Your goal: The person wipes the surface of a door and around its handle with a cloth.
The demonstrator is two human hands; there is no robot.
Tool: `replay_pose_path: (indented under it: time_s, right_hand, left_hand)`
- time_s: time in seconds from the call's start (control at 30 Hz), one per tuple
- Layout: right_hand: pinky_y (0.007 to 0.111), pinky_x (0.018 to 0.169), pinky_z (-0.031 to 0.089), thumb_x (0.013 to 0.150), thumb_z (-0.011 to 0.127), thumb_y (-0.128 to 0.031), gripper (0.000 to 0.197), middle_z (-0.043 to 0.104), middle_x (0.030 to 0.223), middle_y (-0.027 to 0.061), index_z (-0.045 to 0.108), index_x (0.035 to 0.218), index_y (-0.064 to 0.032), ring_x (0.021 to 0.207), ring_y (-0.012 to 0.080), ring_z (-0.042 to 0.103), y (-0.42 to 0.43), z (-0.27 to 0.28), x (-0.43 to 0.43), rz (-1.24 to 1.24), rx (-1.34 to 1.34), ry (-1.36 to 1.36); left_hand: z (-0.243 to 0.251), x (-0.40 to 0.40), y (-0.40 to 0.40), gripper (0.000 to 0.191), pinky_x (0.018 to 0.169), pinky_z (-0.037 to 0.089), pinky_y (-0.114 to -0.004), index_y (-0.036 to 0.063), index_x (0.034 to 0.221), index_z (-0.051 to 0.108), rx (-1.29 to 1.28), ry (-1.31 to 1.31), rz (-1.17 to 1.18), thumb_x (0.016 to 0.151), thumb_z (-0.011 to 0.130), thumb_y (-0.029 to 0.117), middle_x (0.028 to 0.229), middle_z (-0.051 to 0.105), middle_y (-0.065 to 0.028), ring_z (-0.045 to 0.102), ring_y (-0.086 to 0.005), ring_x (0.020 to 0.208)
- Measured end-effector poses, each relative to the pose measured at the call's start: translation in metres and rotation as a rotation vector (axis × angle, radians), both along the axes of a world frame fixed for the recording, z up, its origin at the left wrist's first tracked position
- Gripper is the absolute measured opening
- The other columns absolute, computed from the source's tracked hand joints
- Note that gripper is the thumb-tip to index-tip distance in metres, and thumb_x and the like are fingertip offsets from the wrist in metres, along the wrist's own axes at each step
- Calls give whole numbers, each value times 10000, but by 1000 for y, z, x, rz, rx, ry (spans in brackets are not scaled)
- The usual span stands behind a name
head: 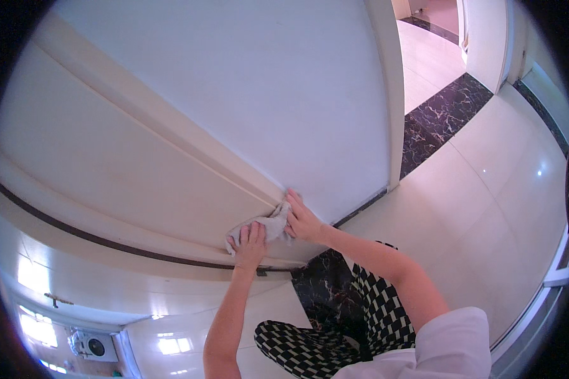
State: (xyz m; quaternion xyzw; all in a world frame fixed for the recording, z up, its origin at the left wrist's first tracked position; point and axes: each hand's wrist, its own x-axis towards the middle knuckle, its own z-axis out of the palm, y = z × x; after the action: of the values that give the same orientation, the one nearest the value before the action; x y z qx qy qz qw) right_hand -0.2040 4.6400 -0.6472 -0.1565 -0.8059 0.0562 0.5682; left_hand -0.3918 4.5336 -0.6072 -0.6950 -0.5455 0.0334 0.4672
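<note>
A crumpled light grey cloth is pressed against the lower part of a cream door frame. My left hand lies over the cloth's left end, fingers bent onto it. Higher up, my right hand grips the other end, its fingertips at the corner where the frame meets the pale wall. Part of the cloth is hidden under both hands.
A dark marble threshold lies below the hands, beside my bent legs in checked trousers. A door with a handle stands at left. Behind it is a washing machine. Glossy tiles and another doorway are at right.
</note>
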Motion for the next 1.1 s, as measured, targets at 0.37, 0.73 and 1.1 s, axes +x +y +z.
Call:
replay_pose_path:
  time_s: [0.37,0.73,1.1]
  right_hand:
    - [530,987,337,642,697,-263,459,397,1303,148,603,1047,-68,1236,464,306,11,89,-10,-122,306,-57]
    - [475,938,364,781,532,-292,405,328,1426,-27,585,1167,-183,1316,269,271,-16,240,-43,-440,496,29]
    - [492,946,402,784,515,-214,551,254,1463,32,441,1316,-94,1328,296,250,-51,374,-85,-387,449,-107]
  left_hand:
    - [49,2,3,483,913,192,-702,103,1129,554,54,-218,16,750,575,402,1285,425,-36,382,-261,1172]
    - [187,-9,-8,638,991,172,-642,18,1229,438,222,-170,70,750,582,415,1316,394,-153,296,-346,1289]
    - [297,-24,-20,660,1054,179,-525,-50,1233,467,510,-356,90,700,591,320,1438,264,-163,204,-281,1359]
